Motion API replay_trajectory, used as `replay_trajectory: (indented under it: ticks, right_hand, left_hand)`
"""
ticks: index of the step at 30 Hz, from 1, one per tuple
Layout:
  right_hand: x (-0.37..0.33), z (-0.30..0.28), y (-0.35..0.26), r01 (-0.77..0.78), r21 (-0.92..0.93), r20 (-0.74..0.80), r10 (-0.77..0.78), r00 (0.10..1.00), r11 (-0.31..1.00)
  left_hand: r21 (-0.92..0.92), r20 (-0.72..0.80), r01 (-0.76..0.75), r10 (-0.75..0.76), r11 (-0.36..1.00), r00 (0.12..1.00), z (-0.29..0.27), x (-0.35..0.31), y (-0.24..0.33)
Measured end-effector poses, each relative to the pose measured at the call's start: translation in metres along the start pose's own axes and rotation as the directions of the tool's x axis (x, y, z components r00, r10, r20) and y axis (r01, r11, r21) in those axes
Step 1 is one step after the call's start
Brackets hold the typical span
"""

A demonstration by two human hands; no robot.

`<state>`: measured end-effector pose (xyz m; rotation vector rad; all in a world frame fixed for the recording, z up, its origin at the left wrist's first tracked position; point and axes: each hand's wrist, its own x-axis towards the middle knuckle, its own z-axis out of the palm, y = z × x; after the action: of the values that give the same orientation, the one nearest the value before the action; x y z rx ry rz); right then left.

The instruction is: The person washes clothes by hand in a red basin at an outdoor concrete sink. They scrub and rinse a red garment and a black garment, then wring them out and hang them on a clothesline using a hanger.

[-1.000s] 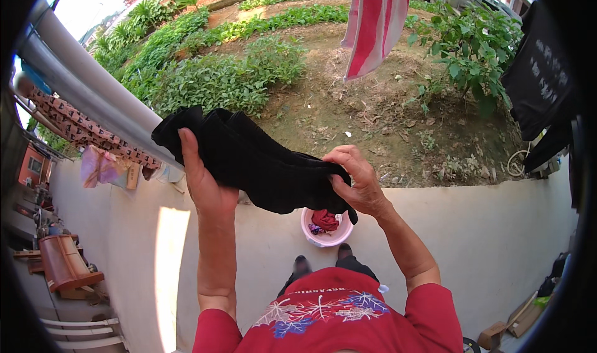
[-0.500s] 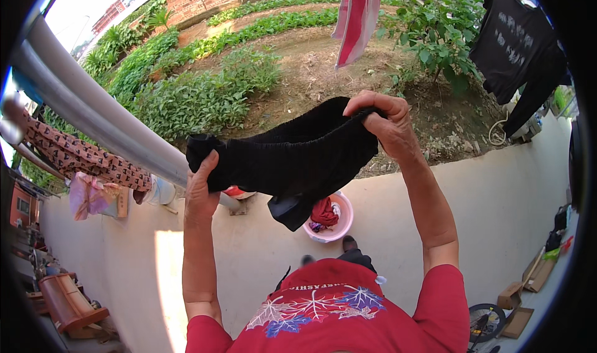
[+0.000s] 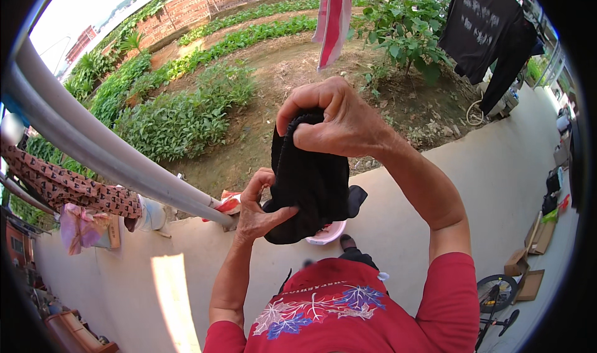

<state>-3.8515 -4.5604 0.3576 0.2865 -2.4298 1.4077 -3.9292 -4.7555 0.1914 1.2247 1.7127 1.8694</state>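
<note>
A black garment (image 3: 314, 179) with a gathered elastic waistband hangs bunched up in front of my chest. My right hand (image 3: 342, 120) pinches its waistband at the top, with thumb and fingers closed. Lower down, my left hand (image 3: 254, 213) grips the garment's left side between thumb and fingers. The cloth sags in folds between the two hands, and a loose flap sticks out on the right. Beneath it, a pink tub (image 3: 333, 233) stands on the floor by my feet, mostly hidden by the garment.
Thick metal rails (image 3: 118, 145) run along my left, with a pink patterned cloth (image 3: 74, 185) over them. A red-and-white striped cloth (image 3: 334, 23) hangs ahead; a black shirt (image 3: 479, 27) hangs at right. Garden plants (image 3: 186, 114) grow beyond the low edge. Right are cardboard boxes (image 3: 530, 284) and a bicycle (image 3: 495, 294).
The black garment was stretched wide sideways and is now gathered upright. My right hand has come left and nearer; my left hand has moved right and lower, both still holding it.
</note>
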Motion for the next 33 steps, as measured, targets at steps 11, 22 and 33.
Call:
replay_trajectory:
  ticks: [11, 22, 33]
  right_hand:
    - [-0.033, -0.032, 0.023, 0.134, -0.234, -0.102, -0.161, 0.982, 0.963]
    - [-0.116, -0.044, 0.108, 0.144, -0.671, 0.285, 0.074, 0.956, 0.727]
    - [-0.078, -0.005, 0.053, 0.199, -0.064, 0.243, -0.178, 0.953, 0.978]
  left_hand:
    - [0.856, 0.129, -0.184, 0.145, 0.484, 0.981, -0.025, 0.003, -0.01]
    - [0.843, 0.496, -0.507, 0.108, 0.18, 0.862, -0.083, 0.003, 0.047]
    - [0.321, -0.507, 0.136, 0.049, 0.937, 0.861, -0.113, -0.025, 0.033]
